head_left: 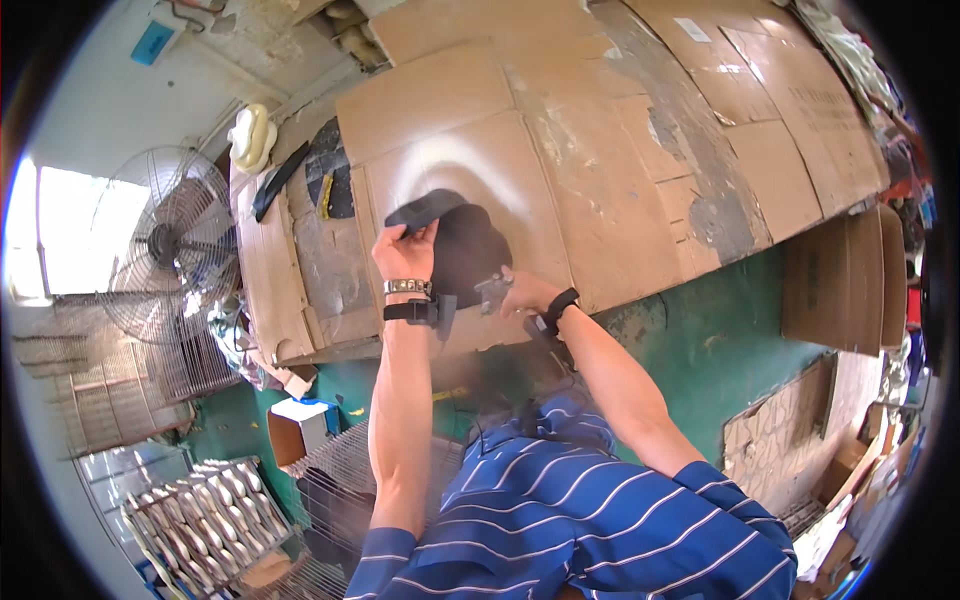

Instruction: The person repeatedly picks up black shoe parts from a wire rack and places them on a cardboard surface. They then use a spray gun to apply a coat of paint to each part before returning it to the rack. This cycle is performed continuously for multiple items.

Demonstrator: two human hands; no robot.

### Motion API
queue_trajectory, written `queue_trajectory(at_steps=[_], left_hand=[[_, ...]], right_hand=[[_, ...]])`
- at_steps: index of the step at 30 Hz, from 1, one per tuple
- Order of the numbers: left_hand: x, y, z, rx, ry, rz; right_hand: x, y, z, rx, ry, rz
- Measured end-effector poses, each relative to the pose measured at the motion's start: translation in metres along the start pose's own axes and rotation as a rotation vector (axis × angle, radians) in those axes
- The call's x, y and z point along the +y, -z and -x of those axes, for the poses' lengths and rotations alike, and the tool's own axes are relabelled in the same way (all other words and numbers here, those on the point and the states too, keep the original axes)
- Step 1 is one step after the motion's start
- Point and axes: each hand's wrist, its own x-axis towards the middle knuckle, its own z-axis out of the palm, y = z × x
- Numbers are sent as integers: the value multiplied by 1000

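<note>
My left hand [408, 252] is raised over the cardboard-covered table, its fingers pinching a curved, flat black piece [425, 208] along its lower edge. A wristwatch-like band and a studded bracelet circle that wrist. A little to the right and nearer me, my right hand [528, 292] has its fingers closed around a small grey metal tool [492, 290]. Its exact kind is too blurred to tell. Beneath and between both hands lies a dark patch [470, 255] that looks like a shadow on the cardboard. The two hands are apart.
Flattened, worn cardboard [620, 200] covers the table. Left of my hands lie a long black strip [282, 180], a dark slab [328, 165] with a yellow-handled tool [326, 195], and a cream bundle [252, 138]. A large fan [165, 240] stands left; a cardboard box [832, 280] is right.
</note>
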Motion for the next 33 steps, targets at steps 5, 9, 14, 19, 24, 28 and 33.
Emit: queue_trajectory(at_steps=[5,9,14,19,24,28,33], left_hand=[[63,-20,38,-71,-215,143],[115,-10,115,-71,-319,219],[145,64,237,3,-558,356],[148,128,391,211,-875,462],[118,231,530,517,-1110,625],[110,251,629,943,-1336,594],[8,348,734,1159,-1757,741]], right_hand=[[-3,1,-7,6,14,13],[-6,10,-16,-19,165,194],[-12,-31,14,32,201,299],[-1,-77,72,-168,154,451],[-11,-122,100,-234,63,795],[-14,-141,74,-395,118,919],[-40,-196,60,-532,319,1238]])
